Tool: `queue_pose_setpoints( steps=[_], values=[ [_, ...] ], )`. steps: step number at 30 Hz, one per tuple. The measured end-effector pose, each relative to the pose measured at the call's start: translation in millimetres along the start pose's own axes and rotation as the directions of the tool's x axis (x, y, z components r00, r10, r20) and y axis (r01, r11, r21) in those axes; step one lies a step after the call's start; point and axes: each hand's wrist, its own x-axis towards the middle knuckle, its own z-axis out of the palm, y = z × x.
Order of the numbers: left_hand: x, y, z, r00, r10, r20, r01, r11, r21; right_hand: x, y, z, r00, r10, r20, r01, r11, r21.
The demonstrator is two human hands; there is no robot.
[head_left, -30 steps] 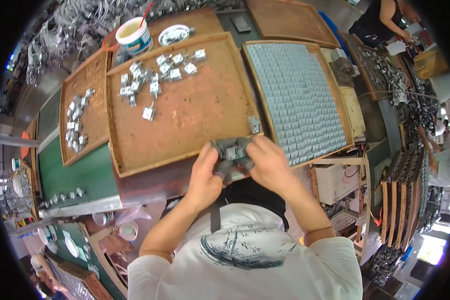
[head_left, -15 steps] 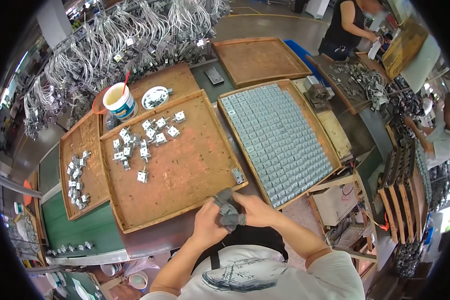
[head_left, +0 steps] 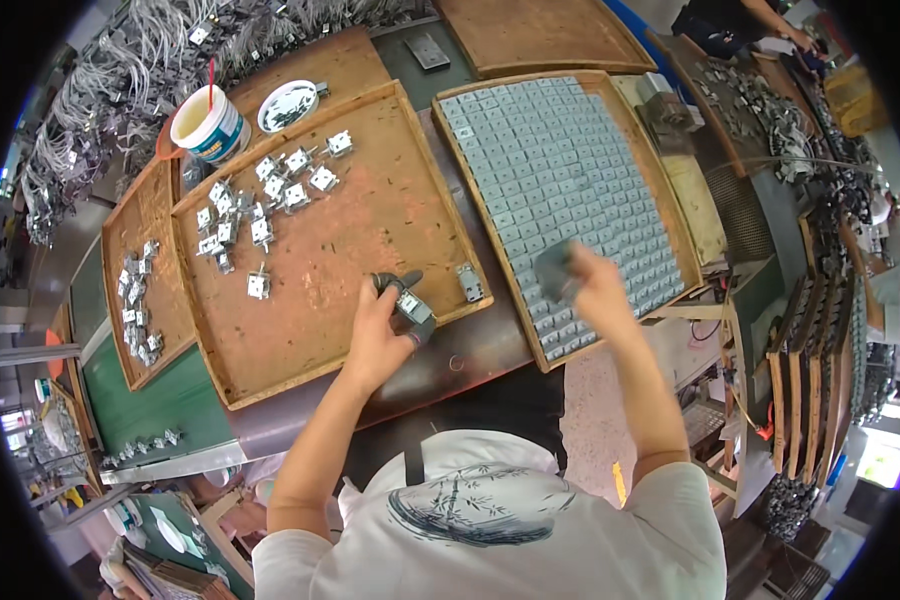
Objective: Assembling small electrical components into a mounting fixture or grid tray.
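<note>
My left hand, with dark covers on its fingertips, is closed on a small grey metal housing above the near right corner of a wooden tray. A similar small grey metal part lies in that corner. Several silver parts with thin shafts lie toward the tray's far left side. Over the near part of a second wooden tray, packed with rows of grey metal housings, is my right hand. Motion blurs its dark-covered fingers, so whether they hold anything cannot be made out.
A white tub with a red stick and a white bowl of small dark pieces stand behind the left tray. Further left, a smaller wooden tray holds more silver parts. Bundles of grey cables hang beyond.
My hands were together at the table's front edge and have parted. The left moved forward over the left tray with the housing; the right swung over the packed tray. The view has shifted.
</note>
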Motion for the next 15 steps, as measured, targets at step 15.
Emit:
queue_pose_setpoints(
  steps=[15],
  values=[
    [39,-23,39,0.949,-0.170,0.266,0.214,0.965,-0.148,284,127,-194,0.818,-0.209,-0.536,-0.243,0.719,-0.651]
  ],
)
